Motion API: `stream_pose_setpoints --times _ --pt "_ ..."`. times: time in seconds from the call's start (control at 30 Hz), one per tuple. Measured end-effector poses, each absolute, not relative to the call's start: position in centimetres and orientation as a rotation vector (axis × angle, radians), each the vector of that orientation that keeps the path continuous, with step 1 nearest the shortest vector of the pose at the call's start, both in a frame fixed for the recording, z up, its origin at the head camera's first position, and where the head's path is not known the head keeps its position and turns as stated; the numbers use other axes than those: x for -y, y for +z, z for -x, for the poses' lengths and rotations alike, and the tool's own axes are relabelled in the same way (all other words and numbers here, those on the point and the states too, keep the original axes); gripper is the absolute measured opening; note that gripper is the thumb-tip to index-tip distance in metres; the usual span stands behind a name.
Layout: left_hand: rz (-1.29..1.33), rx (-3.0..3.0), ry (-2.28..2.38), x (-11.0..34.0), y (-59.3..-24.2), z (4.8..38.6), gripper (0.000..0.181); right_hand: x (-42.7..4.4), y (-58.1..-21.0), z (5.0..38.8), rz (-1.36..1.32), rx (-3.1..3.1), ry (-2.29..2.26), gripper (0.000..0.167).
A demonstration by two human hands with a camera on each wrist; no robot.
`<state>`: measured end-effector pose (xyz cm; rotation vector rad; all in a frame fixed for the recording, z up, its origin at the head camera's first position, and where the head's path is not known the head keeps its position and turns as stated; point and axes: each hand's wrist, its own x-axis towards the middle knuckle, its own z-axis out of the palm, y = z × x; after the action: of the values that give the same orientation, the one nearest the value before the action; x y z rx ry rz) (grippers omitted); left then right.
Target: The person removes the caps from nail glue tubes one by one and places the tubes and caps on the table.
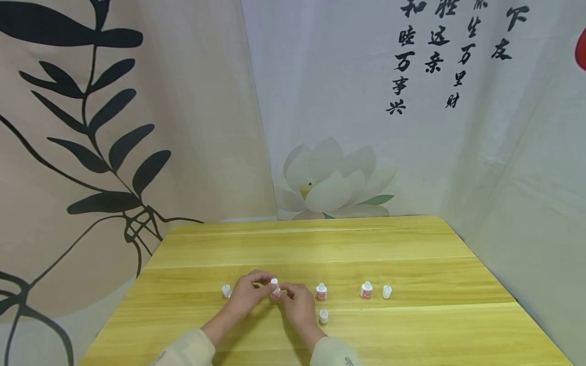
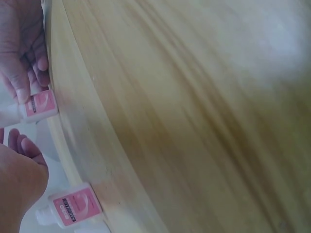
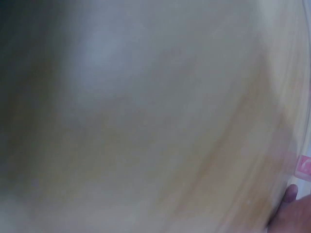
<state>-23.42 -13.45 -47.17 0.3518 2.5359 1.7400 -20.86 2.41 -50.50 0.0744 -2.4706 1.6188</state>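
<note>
My left hand pinches a small white bottle with a pink label and a narrow white top. In the left wrist view, the thumb of that hand lies against the held bottle. Close on the bottle's right is my right hand, its fingers loosely bent. The left wrist view shows the right hand's fingertips a little apart from the bottle. At the edge of the right wrist view, part of the right hand appears beside the pink label.
Two similar pink-labelled bottles stand to the right, one near the right hand and another bottle farther off. Small white pieces lie about: a left piece, a front piece and a right piece. All are on a wooden table.
</note>
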Motion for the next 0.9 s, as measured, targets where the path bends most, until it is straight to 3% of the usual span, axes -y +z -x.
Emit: stream_pose_setpoints --times 0.6,0.9 --pt "-0.295 -2.569 1.709 13.2 -47.9 23.9 0.023 -2.4 -50.7 20.9 -0.089 2.464 1.589 0.011" --pt "-0.272 -2.552 1.72 13.1 -47.4 23.4 0.03 -2.5 -50.9 21.1 -0.068 2.473 1.601 0.01"
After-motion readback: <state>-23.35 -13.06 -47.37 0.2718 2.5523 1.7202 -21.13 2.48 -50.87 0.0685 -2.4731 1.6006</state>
